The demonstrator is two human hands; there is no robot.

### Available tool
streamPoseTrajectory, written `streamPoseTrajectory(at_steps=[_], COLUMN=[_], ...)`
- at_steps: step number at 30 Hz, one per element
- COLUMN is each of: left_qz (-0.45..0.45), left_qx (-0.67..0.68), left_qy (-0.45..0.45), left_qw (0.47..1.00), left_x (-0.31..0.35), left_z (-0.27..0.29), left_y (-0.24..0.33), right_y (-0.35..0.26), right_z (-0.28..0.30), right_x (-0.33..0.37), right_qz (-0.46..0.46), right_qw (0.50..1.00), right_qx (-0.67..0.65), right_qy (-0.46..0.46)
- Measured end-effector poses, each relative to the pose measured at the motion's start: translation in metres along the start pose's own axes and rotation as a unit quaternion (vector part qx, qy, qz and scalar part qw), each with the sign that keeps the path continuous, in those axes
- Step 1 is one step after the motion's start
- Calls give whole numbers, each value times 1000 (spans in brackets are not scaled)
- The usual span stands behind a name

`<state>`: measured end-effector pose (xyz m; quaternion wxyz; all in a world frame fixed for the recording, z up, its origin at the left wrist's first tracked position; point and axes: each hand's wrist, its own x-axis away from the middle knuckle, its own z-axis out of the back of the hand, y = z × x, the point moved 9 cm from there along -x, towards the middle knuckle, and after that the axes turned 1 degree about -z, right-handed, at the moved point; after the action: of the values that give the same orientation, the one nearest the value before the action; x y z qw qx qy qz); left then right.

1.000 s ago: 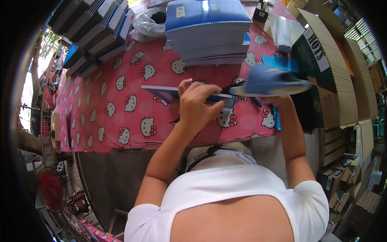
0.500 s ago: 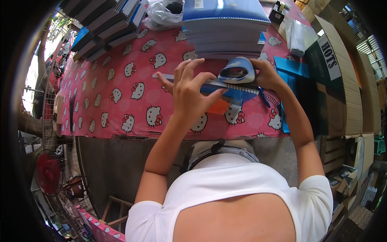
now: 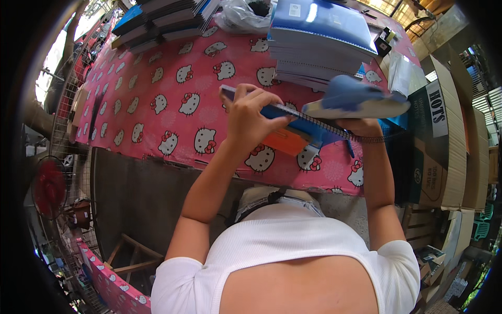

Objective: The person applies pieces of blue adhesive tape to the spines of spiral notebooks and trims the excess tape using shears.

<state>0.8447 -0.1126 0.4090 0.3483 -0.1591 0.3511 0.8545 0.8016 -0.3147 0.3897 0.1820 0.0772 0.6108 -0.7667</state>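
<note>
Notebook is out in front of you over the pink counter, coil edge up, long axis slanting from far left down to near right. Your left hand is the nearer one, pinching it toward the left end, thumb on your side. Your right hand sits just past the other end, wrapped on some blue-and-white thing; honestly it's too blurred for me to say what it is, or whether it touches the spine. Loose coil trails off that end, across your right wrist. You've also got an orange card below the notebook and a notebook stack beyond it.
</note>
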Motion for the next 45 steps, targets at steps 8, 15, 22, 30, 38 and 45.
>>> streamPoseTrajectory(at_steps=[8, 15, 22, 30, 38, 45], left_qz=[1, -2, 45, 130, 190, 243], left_qx=[39, -6, 69, 219, 497, 526], left_qy=[32, 98, 116, 109, 153, 56], left_qw=[999, 995, 990, 961, 833, 813], left_x=[-7, -10, -1, 17, 27, 21], left_z=[13, 34, 35, 22, 15, 7], left_y=[-13, -22, -48, -83, -111, -105], right_y=[46, 66, 56, 34, 39, 130], right_z=[-9, -10, -44, -54, -76, -30], right_x=[-19, -46, -67, -89, -103, -36], right_qz=[-138, -107, -191, -53, -142, -24], right_qw=[985, 988, 980, 987, 981, 813], right_qx=[98, 108, 3, 107, -91, 579], right_qy=[-25, -23, -59, -105, -100, -49])
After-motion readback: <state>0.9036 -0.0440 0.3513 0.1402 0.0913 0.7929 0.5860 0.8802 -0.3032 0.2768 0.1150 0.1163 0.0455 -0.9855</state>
